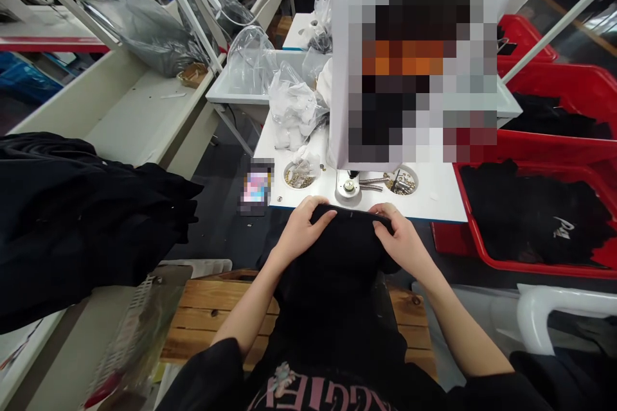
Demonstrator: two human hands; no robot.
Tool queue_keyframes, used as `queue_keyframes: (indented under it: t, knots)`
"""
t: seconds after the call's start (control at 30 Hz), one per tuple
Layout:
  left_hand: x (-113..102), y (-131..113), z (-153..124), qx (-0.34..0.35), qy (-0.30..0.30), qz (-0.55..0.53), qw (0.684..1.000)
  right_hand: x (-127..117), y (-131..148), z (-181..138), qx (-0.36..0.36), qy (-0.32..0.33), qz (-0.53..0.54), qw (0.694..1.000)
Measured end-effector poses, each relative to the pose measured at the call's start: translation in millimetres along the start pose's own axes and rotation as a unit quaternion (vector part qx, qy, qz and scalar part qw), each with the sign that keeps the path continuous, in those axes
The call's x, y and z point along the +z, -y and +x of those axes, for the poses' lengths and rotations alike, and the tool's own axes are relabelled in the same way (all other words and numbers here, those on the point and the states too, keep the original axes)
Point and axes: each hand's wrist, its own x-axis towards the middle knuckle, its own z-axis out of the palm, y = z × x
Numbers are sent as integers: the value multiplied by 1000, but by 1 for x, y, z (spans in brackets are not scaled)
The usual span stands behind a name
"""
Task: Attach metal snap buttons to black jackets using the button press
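A piece of black fabric (354, 231) is stretched between both hands at the front edge of the white machine table. My left hand (311, 223) pinches its top edge on the left, thumb in front. On the right, my right hand (393, 231) grips the same edge, also with the thumb in front. A small pale mark shows on the edge midway between them. Just beyond the fabric sits the round metal die (348, 187) of a press machine (340, 77), whose upper body is partly pixelated. The fingers behind the fabric are hidden.
Recessed bowls of small metal parts, a left one (299, 174) and a right one (401, 181), flank the die. Plastic bags (296, 103) lie behind. Dark garments (81, 225) are piled at left. Red bins (540, 260) with black fabric stand at right, above a white tube (535, 321).
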Motion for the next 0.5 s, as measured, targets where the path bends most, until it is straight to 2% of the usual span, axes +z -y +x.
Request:
queue_keyframes:
  t: [0.23, 0.4, 0.5]
  knots:
    - [16, 4, 27, -20, -55, 103, 993, 8, -12, 37, 25, -63, -26, 997]
    - [25, 12, 45, -39, -29, 6, 999, 14, -22, 58, 16, -88, -21, 996]
    - [30, 19, 51, -35, -36, -56, 997, 20, -25, 65, 13, -92, 6, 996]
